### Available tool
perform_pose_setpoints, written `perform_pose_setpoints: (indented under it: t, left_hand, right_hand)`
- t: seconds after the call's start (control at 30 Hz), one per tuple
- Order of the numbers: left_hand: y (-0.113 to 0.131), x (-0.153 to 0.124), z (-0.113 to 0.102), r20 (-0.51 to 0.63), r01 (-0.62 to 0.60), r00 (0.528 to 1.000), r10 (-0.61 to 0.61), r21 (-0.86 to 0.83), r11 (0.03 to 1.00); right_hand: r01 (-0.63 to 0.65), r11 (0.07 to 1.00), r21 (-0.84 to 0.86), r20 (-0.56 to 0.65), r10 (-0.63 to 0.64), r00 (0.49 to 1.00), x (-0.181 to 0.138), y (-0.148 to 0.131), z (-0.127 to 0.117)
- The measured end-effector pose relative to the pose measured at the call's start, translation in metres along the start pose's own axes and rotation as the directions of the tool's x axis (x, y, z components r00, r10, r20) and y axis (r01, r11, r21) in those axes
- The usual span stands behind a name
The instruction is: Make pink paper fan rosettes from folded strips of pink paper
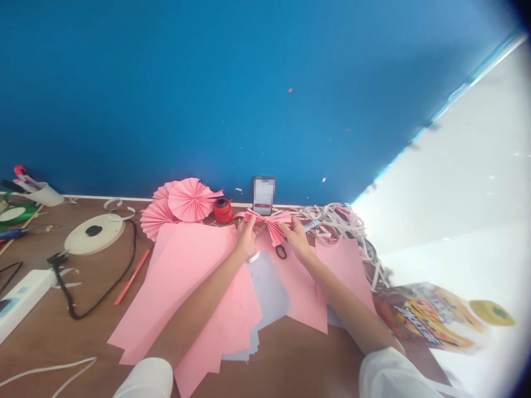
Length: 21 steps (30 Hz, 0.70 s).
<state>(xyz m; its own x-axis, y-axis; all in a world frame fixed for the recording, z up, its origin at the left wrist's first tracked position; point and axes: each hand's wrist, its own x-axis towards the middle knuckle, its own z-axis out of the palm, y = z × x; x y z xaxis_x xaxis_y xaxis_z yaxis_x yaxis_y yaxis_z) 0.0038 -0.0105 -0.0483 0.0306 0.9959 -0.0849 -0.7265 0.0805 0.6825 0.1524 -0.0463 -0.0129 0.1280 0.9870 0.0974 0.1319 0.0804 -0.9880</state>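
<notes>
Between my hands is a pleated pink paper fan [271,224], partly spread out in a bow-like shape. My left hand [248,239] pinches its left side and my right hand [295,235] grips its right side. Below them lie sheets of pink paper [194,276] and some grey-blue sheets [267,290]. A black scissor handle loop [281,252] shows just under the fan. Close to my right hand is a light blue and white tube [312,225]. Finished-looking pink paper rosettes [193,199] lean at the wall, left of a small red round object [223,210].
A phone [264,194] stands against the blue wall. Curled white paper strips [344,221] pile up at the right, above a large drink bottle [440,315] lying on its side. Leftward are a red pen [133,276], a round white device [94,233], a power strip [25,301] and cables.
</notes>
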Motion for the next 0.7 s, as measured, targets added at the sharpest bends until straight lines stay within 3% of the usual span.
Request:
perform_pose_setpoints:
  t: [0.17,0.23,0.47,0.7]
  left_hand:
    - [-0.001,-0.002,0.002,-0.010,-0.035,0.999,0.036,0.048,0.998]
    - [-0.001,-0.004,0.002,0.014,-0.039,0.999,0.038,0.065,0.997]
    - [-0.003,-0.008,0.006,0.017,-0.050,0.999,0.048,0.134,0.990]
    - [-0.004,-0.005,0.005,-0.045,-0.065,0.997,0.066,0.023,0.998]
  right_hand:
    - [0.040,0.994,-0.100,0.096,-0.030,0.995,0.005,-0.001,-0.009]
    - [0.049,0.993,-0.103,0.079,-0.041,0.996,0.007,-0.001,-0.011]
    - [-0.052,0.989,0.140,-0.118,0.069,0.991,0.003,0.014,-0.001]
    - [0.050,0.900,0.433,-0.140,0.013,0.990,-0.001,0.018,0.011]
